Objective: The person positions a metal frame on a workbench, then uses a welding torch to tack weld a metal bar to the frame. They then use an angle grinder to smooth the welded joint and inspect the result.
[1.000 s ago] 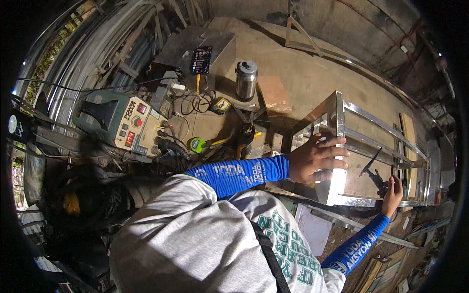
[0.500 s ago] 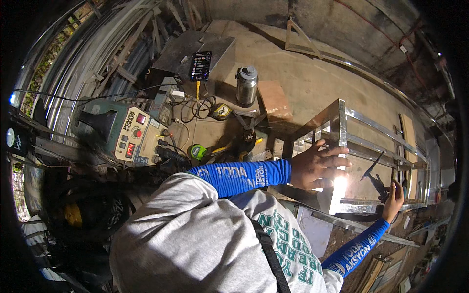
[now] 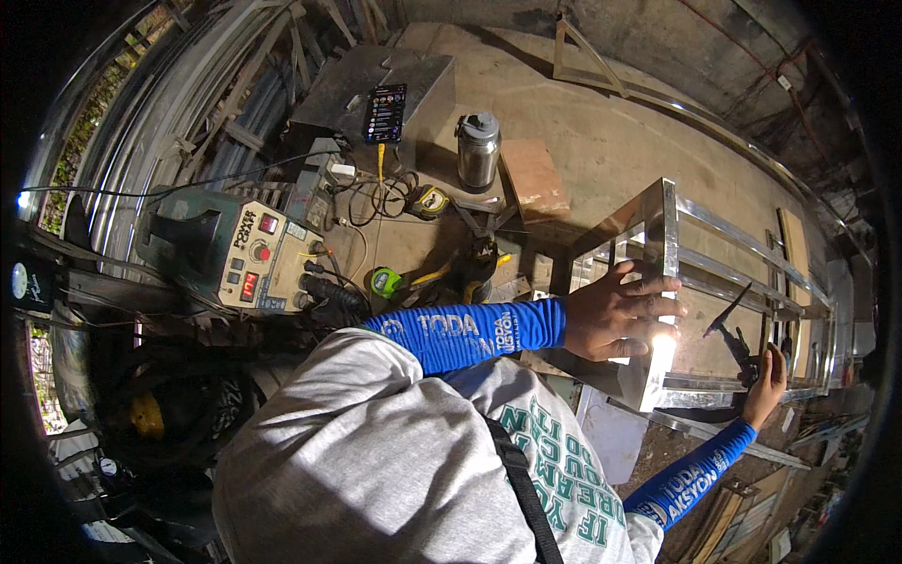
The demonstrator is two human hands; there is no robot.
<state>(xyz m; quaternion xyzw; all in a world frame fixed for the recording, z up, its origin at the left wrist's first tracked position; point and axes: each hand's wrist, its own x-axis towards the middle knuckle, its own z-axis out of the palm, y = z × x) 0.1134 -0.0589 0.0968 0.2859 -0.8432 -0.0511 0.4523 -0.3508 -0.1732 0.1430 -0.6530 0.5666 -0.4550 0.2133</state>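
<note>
A shiny rectangular metal frame (image 3: 669,235) of square tubing stands on the right, its near end lit by a bright glare. My left hand (image 3: 620,312) lies across the bar at that end, fingers spread over it and curled at the far edge. The thumb side is partly hidden. Farther right, my right hand (image 3: 768,383) is closed around a black welding torch (image 3: 736,346) with a long thin back cap and a pinkish tip. The torch points left toward the frame's near end, apart from the bar. My right palm is hidden from view.
At left is a welding machine (image 3: 254,258) with a lit red display and cables. A steel flask (image 3: 478,155), a phone (image 3: 384,115) on a metal box (image 3: 427,89), two tape measures (image 3: 427,202) and a reddish board (image 3: 534,179) lie beyond my left arm. Metal bars line the left side.
The whole view has shifted slightly, so the frame and both hands appear a little higher and farther right. My left hand stays on the bar and my right keeps hold of the torch.
</note>
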